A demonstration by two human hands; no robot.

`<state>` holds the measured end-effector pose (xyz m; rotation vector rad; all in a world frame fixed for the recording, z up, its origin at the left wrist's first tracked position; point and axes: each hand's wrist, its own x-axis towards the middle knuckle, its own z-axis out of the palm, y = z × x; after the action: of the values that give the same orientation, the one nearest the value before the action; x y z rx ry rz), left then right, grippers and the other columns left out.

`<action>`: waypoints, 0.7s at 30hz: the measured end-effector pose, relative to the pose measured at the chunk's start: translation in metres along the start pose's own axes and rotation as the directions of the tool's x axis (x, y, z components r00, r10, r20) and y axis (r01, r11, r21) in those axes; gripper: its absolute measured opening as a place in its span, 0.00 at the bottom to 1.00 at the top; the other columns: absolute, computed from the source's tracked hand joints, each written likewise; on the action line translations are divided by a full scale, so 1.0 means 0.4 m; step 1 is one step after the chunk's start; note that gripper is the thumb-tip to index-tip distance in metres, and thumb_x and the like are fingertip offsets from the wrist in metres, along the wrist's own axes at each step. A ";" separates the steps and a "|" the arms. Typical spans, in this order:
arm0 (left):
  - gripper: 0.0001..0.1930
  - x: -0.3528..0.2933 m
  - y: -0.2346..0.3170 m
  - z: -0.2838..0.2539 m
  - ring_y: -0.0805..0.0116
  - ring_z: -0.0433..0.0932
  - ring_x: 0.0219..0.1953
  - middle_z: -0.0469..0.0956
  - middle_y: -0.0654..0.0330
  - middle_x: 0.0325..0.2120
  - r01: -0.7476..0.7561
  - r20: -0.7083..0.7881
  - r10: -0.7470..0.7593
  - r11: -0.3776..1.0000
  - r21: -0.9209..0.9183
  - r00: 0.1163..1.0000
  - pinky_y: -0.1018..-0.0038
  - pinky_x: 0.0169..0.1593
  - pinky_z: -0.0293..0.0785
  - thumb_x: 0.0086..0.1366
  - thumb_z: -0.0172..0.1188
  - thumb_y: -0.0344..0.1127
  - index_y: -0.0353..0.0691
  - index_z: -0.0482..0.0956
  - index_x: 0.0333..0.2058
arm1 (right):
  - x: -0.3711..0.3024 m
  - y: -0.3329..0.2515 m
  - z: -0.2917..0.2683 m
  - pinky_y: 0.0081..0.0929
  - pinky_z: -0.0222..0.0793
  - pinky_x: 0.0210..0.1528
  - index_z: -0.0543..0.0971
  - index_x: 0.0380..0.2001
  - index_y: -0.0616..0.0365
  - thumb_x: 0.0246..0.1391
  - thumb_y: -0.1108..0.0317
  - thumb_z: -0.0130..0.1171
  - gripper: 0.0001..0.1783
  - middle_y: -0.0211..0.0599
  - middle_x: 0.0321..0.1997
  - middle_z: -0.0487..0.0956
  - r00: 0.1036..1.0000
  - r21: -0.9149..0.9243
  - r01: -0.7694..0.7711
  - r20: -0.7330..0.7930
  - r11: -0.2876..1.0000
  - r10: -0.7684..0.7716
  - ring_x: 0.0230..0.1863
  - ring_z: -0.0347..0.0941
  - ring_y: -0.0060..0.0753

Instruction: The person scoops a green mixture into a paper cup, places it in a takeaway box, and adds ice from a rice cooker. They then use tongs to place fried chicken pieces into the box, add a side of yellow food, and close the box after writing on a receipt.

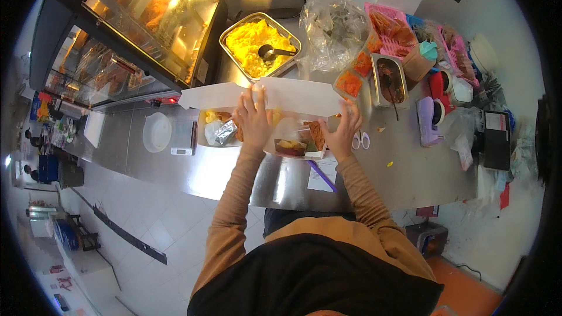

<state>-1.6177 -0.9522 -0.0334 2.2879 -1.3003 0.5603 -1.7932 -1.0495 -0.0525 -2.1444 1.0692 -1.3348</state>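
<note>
Two white cardboard food boxes stand side by side on the steel counter with their lids up. The left box (206,136) holds a foil-wrapped packet (225,133), something yellow and part of a brown fried piece. In the right box (287,153) are a brown fried piece (316,134), a clear-lidded tub and a small dark pack (291,147). My left hand (253,120) reaches over where the boxes meet, fingers stretched against the raised lids (298,95). At the right box's right end, my right hand (342,133) has its fingers spread and its thumb near the corner.
Behind the boxes is a metal pan (221,40) of yellow food with a scoop (268,52). A lit display cabinet (175,23) stands left; a sauce pan (388,82) sits right. Scissors (360,140), a purple pen (322,175) on paper and a scale (184,136) lie nearby.
</note>
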 end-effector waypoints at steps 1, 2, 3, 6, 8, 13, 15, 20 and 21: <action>0.24 0.044 -0.001 -0.012 0.57 0.57 0.53 0.66 0.61 0.49 0.035 -0.039 -0.033 0.998 0.043 0.999 0.53 0.54 0.44 0.47 0.61 0.39 0.45 0.69 0.45 | 0.022 0.010 0.008 0.42 0.48 0.55 0.73 0.39 0.56 0.34 0.65 0.65 0.24 0.38 0.43 0.71 0.997 -0.021 -0.026 -0.079 0.999 0.024 0.51 0.60 0.41; 0.22 0.079 -0.017 -0.011 0.59 0.59 0.52 0.68 0.62 0.47 -0.011 0.089 0.000 0.993 0.118 0.996 0.50 0.54 0.44 0.49 0.60 0.40 0.45 0.69 0.44 | 0.037 0.018 0.012 0.41 0.51 0.55 0.73 0.38 0.58 0.33 0.66 0.66 0.24 0.40 0.41 0.72 0.987 -0.041 -0.053 -0.154 0.998 0.046 0.49 0.62 0.40; 0.20 0.113 -0.036 -0.007 0.61 0.62 0.52 0.70 0.62 0.45 -0.068 0.219 0.026 0.981 0.184 0.975 0.48 0.54 0.44 0.50 0.59 0.40 0.46 0.69 0.43 | 0.044 0.047 0.012 0.37 0.56 0.51 0.74 0.36 0.59 0.32 0.67 0.67 0.23 0.40 0.38 0.73 0.985 0.089 -0.156 -0.063 0.984 0.162 0.45 0.65 0.38; 0.11 0.156 -0.065 0.044 0.68 0.73 0.39 0.74 0.66 0.32 -0.258 0.307 0.186 0.943 0.210 0.933 0.47 0.55 0.45 0.53 0.56 0.40 0.47 0.68 0.35 | 0.059 0.150 0.016 0.26 0.65 0.39 0.74 0.31 0.61 0.30 0.70 0.68 0.20 0.39 0.30 0.76 0.934 0.305 -0.358 0.112 0.882 0.340 0.33 0.72 0.30; 0.09 0.146 -0.031 0.074 0.68 0.75 0.34 0.73 0.66 0.30 -0.364 0.242 0.324 0.920 0.147 0.915 0.48 0.54 0.47 0.54 0.55 0.40 0.47 0.69 0.32 | 0.038 0.187 -0.004 0.20 0.67 0.31 0.75 0.28 0.61 0.31 0.73 0.68 0.16 0.38 0.26 0.77 0.931 0.252 -0.359 0.034 0.899 0.363 0.26 0.72 0.24; 0.16 0.152 0.026 0.131 0.59 0.74 0.39 0.74 0.53 0.36 0.127 0.401 0.197 0.749 -0.650 0.895 0.75 0.47 0.64 0.62 0.46 0.42 0.43 0.70 0.45 | 0.013 0.275 -0.057 0.22 0.61 0.44 0.71 0.37 0.62 0.43 0.73 0.57 0.15 0.35 0.36 0.74 0.847 0.570 -0.514 0.215 0.641 0.487 0.39 0.68 0.25; 0.15 0.139 0.008 0.195 0.57 0.73 0.34 0.73 0.52 0.33 0.458 0.481 0.084 0.203 -0.866 0.873 0.74 0.40 0.66 0.62 0.46 0.41 0.37 0.72 0.41 | 0.027 0.253 -0.004 0.26 0.57 0.51 0.66 0.45 0.62 0.47 0.72 0.52 0.19 0.38 0.43 0.70 0.850 0.775 -0.449 0.218 0.444 0.479 0.46 0.64 0.29; 0.19 0.097 0.202 0.267 0.63 0.72 0.34 0.71 0.54 0.39 0.367 0.070 -0.370 0.845 -0.389 0.926 0.73 0.39 0.66 0.63 0.45 0.40 0.30 0.64 0.46 | 0.087 0.156 0.115 0.28 0.51 0.56 0.60 0.50 0.64 0.50 0.74 0.44 0.22 0.38 0.47 0.67 0.900 0.448 -0.307 -0.151 0.840 0.409 0.51 0.60 0.28; 0.18 0.100 0.223 0.250 0.59 0.69 0.42 0.68 0.49 0.44 0.432 0.263 -0.350 0.803 -0.410 0.899 0.67 0.43 0.65 0.62 0.44 0.34 0.30 0.59 0.49 | 0.078 0.186 0.124 0.27 0.53 0.55 0.61 0.49 0.65 0.50 0.74 0.44 0.20 0.37 0.45 0.68 0.883 0.346 -0.293 -0.258 0.891 0.391 0.49 0.61 0.26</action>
<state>-1.6638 -1.0767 -0.0772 2.1321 -0.8607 -0.0966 -1.7713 -1.1236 -0.1073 -1.4637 1.2134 -1.5818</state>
